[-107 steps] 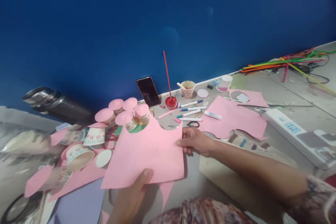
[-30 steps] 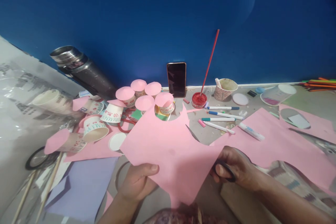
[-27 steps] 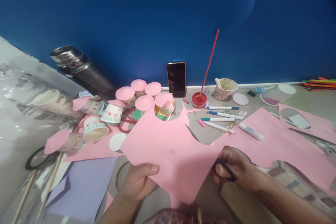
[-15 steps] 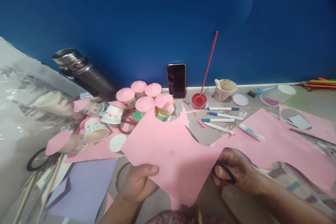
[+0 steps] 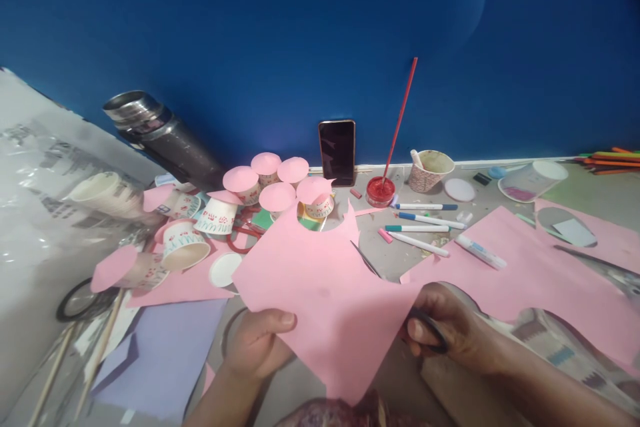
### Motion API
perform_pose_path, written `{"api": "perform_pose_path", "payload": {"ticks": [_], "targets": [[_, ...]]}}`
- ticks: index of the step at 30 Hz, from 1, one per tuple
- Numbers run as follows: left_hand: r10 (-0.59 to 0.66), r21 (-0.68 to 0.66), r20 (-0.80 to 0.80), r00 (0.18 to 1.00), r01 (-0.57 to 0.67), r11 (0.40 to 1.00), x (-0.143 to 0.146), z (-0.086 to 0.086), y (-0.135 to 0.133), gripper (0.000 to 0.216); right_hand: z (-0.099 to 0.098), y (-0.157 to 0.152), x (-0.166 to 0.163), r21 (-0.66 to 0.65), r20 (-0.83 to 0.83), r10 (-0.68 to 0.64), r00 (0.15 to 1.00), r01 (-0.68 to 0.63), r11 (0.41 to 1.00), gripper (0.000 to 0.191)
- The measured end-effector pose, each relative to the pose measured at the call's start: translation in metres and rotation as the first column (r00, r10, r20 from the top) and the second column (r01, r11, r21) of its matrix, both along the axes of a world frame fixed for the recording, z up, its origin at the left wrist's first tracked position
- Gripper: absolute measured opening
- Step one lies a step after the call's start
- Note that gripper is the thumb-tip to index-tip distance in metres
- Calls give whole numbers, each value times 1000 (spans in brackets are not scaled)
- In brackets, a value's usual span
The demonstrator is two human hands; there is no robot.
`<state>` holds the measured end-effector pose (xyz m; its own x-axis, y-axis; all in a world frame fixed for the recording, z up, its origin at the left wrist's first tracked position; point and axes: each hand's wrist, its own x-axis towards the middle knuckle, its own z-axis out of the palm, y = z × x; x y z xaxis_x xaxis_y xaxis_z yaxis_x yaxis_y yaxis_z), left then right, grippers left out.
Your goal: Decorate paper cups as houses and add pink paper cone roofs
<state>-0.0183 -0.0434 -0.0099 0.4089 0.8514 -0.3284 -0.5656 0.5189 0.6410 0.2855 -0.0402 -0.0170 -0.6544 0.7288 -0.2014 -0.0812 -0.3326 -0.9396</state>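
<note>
The pink paper sheet with a curved cutout [image 5: 320, 300] is positioned between the hands. The left hand [image 5: 261, 345] clamps its lower-left edge, thumb on top. The right hand [image 5: 450, 327], nearer the concave upper edge, is closed around the black-handled metal scissors [image 5: 439, 337]. Their long axis runs up-left behind the sheet; one blade shows at the cutout. Blade opening: cannot be determined.

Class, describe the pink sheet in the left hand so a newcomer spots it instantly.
From the blue wall, come down past the phone to the left hand, which grips the pink sheet. The right hand, beside it, holds scissors. Unlike the pink paper lying farther right, this sheet is held up.
</note>
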Motion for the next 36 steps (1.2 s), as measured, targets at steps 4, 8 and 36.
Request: {"api": "perform_pose_path", "payload": {"ticks": [4,8,36], "targets": [[-15,10,-20,1000,15,1000,-7,-3,1,65,3,1,0,15,8,13,1000,-13,1000,59],[7,45,-77,997,-4,999,-10,-1,2,70,6,1,0,14,10,31,999,-31,999,60],[124,64,-256,959,-111,992,-15,7,4,71,0,1,8,-115,38,10,999,-5,993,61]]}}
